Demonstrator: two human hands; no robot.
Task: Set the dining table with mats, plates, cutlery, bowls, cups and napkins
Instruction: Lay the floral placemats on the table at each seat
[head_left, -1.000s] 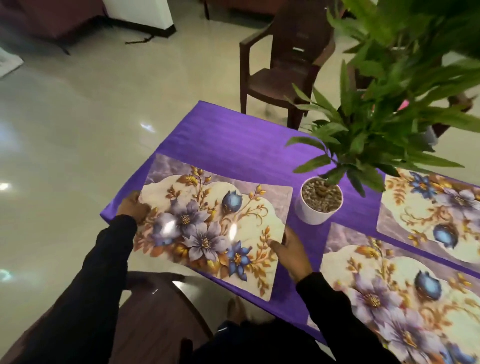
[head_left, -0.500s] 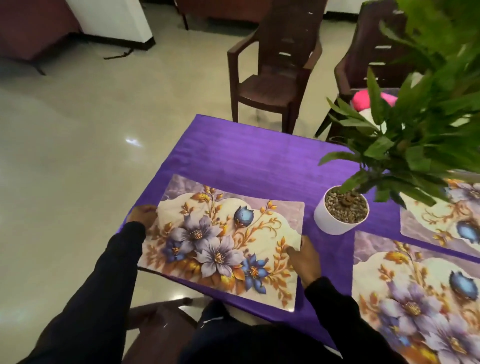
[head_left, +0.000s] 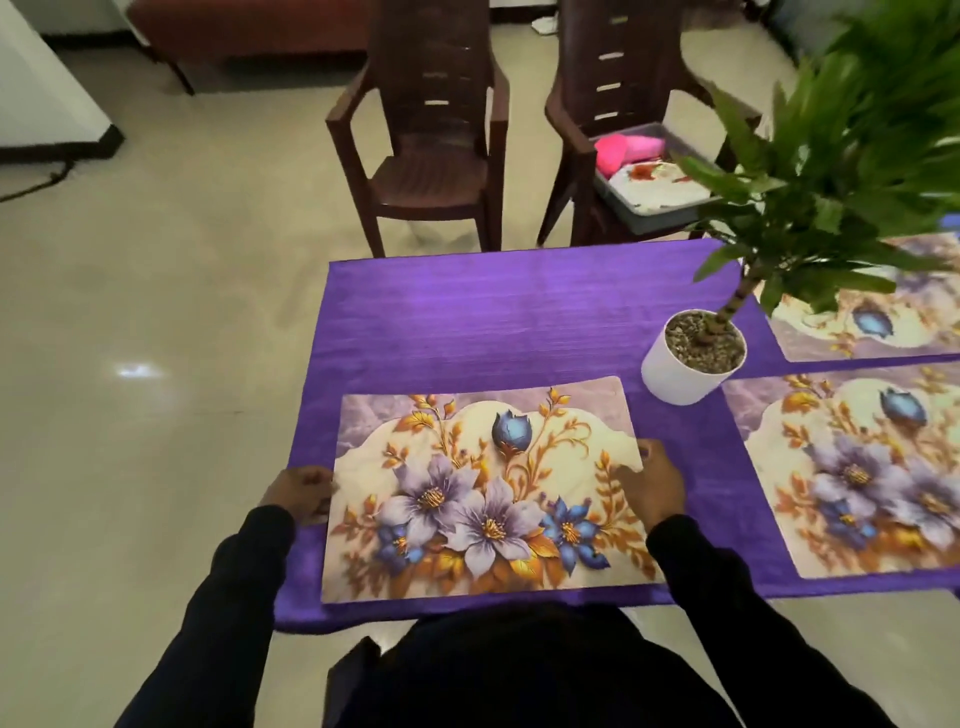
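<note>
A floral placemat (head_left: 483, 493) lies flat at the near left end of the surface (head_left: 519, 317), which is covered in a purple cloth, its near edge running close along the surface's near edge. The left hand (head_left: 297, 491) grips the mat's left short edge, fingers curled at the border; the right hand (head_left: 652, 486) pinches the right short edge, thumb and fingers closed on it near the upper corner. Both arms, in dark sleeves (head_left: 727, 613), reach forward from the body, elbows bent and spread to the mat's width. To the right, apart from this mat, a second placemat (head_left: 852, 478) of the same print lies on the cloth, with a third placemat (head_left: 883, 322) beyond it. A white pot (head_left: 685, 364) holding a green leafy plant (head_left: 831, 171) stands between the mats. Past the far edge stand two dark brown chairs (head_left: 431, 140); the right one carries a grey tub (head_left: 623, 202) holding something pink and plates.
</note>
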